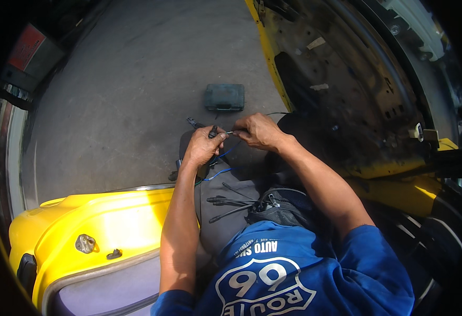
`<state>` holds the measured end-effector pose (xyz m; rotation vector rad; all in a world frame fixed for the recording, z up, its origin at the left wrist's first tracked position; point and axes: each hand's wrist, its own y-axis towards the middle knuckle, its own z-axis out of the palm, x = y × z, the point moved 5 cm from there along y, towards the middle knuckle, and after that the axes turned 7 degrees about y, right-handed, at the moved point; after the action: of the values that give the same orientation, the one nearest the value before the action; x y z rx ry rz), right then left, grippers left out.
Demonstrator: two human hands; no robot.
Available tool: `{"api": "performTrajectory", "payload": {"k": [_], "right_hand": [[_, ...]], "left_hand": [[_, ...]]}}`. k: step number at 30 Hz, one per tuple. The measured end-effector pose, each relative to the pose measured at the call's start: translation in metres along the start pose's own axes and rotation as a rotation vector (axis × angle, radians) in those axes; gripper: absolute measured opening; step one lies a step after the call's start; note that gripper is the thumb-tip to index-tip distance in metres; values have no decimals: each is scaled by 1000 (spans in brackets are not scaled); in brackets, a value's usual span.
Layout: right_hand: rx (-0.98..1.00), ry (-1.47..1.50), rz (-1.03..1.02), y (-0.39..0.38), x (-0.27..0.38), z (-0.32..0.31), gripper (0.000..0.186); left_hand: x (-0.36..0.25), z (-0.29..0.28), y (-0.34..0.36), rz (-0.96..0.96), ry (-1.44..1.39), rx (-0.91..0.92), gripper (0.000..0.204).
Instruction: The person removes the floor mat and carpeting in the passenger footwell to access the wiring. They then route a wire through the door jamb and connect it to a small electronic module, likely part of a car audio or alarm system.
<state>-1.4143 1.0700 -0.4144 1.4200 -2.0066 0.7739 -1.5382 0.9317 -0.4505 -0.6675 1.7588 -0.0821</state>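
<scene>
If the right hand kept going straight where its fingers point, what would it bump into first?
Probably the left hand, just left of the right hand, though depth is unclear.

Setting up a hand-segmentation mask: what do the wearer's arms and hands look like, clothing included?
Left hand and right hand: bare, ungloved. Forearms: bare, no watch or bracelet visible. Sleeves: short, blue, part of a blue T-shirt printed with white lettering and a shield-shaped outline.

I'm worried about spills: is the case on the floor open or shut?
Shut, it appears: the dark teal case shows an unbroken top and no interior.
</scene>
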Motion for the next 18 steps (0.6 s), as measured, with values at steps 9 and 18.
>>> {"api": "performTrajectory", "payload": {"k": [9, 18], "right_hand": [[-28, -151, -131, -4, -19, -1, 14], [-172, -41, 90, -11, -34, -77, 24]], "left_hand": [[-7, 12, 2, 55, 208, 25, 20], [-10, 7, 0, -24, 1, 13, 25]]}}
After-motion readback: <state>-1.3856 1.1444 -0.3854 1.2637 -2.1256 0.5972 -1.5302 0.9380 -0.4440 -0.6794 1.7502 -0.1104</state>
